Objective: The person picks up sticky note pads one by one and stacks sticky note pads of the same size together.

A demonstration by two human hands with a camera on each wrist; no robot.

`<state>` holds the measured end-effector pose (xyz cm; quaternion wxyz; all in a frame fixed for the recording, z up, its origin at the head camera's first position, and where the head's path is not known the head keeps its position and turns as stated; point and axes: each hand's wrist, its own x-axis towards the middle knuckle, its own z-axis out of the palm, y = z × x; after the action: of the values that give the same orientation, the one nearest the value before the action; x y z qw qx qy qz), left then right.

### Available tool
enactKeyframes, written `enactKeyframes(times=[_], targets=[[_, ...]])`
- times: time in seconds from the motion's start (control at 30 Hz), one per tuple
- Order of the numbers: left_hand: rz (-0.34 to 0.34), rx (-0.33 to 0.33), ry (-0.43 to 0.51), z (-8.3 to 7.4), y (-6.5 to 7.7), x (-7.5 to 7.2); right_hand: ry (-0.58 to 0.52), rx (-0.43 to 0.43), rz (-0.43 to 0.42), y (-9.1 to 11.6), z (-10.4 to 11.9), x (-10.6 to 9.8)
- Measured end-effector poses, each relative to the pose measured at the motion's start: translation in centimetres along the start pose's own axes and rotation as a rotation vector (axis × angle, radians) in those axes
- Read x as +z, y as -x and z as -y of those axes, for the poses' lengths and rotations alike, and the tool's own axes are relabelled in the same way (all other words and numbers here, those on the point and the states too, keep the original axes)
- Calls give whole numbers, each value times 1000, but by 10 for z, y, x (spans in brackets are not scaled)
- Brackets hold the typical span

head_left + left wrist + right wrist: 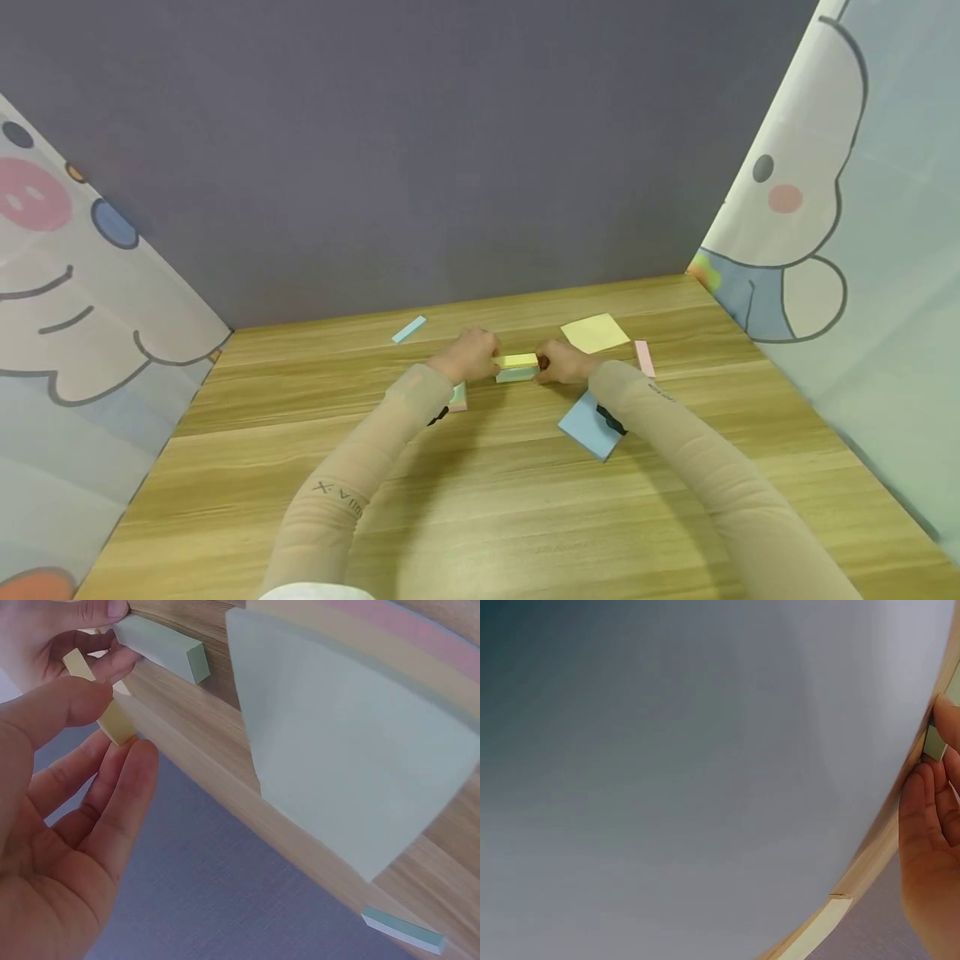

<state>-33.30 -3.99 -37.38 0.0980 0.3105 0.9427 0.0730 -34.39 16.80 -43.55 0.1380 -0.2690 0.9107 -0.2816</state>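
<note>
Left hand [471,354]: your thumb and fingers are pinching the yellow block [118,726], close to the middle of the head frame.
Right hand [564,363]: your thumb and fingers are gripping one end of the green block [163,646], just right of the middle.
Yellow block: it is lying between your two hands, appearing directly above the green block in the head frame; you cannot tell whether the two are touching.
Green block: its free end is pointing away from your right fingers at the upper left of the left wrist frame.
Layered pad [345,742]: it is filling the right part of that frame, and is sitting partly hidden by your left wrist in the head frame.
Blue pad [587,427]: it is lying lower right of centre, partly covered by your right forearm.
Yellow sheet [596,332]: it is resting above your right hand, with the pink strip [644,359] lying at its lower right.
Blue strip [408,329]: it is lying on the surface [510,517], upper left of your left hand.
</note>
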Motion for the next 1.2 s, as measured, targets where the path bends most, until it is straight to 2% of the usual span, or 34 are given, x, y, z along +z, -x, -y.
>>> enactKeyframes(times=[0.17, 0.2, 0.23, 0.63, 0.87, 1.2], targets=[[7, 3, 16, -2, 0, 1, -40, 8, 20, 0, -2, -1], [10, 3, 15, -2, -1, 1, -49, 35, 28, 0, -1, -1], [11, 3, 13, -2, -1, 2, -47, 15, 24, 0, -2, 0], [27, 8, 33, -2, -3, 7, 13, 21, -14, 1, 2, 4], [34, 8, 8, -2, -4, 8, 17, 11, -10, 1, 4, 2], [67, -30, 7, -3, -7, 11, 18, 25, -5, 0, 5, 2]])
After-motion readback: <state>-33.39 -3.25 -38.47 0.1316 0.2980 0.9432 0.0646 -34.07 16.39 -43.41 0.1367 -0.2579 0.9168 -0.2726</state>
